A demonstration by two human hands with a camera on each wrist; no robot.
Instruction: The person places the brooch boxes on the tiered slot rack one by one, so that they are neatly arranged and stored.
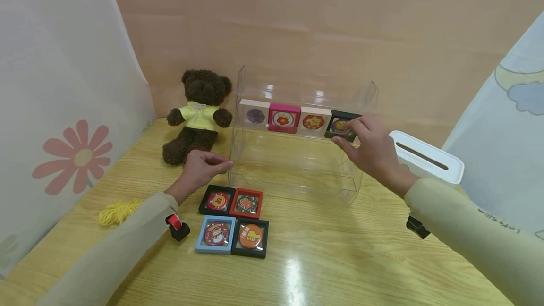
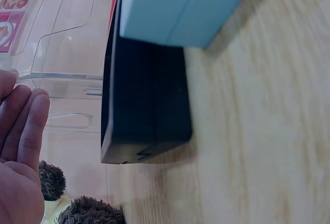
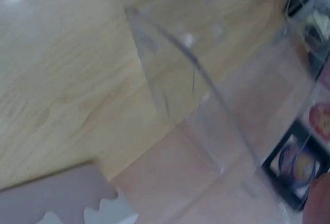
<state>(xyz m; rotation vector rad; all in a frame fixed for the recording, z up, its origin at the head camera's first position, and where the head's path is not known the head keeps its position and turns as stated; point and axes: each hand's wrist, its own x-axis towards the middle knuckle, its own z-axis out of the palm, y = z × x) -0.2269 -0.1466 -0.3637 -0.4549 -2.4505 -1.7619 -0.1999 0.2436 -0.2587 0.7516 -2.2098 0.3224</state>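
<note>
A clear acrylic tiered rack (image 1: 293,181) stands on the table. Along its upper tier sit a white framed badge (image 1: 255,114), a pink one (image 1: 284,118), another white one (image 1: 314,122) and, at the right end, a black framed badge (image 1: 340,125). My right hand (image 1: 374,148) has thumb and fingers at this black frame (image 3: 294,165), pinching it; the fingers hide part of its face. At the rack's left side panel, my left hand (image 1: 201,169) pinches the edge between thumb and fingertips. In the left wrist view its fingers (image 2: 31,126) lie close together.
In front of the rack lie two black framed badges (image 1: 217,200) (image 1: 250,238), a red one (image 1: 247,203) and a light blue one (image 1: 216,234). A brown teddy bear (image 1: 199,116) sits behind left, yellow string (image 1: 118,212) lies left, and a white tissue box (image 1: 427,157) stands right.
</note>
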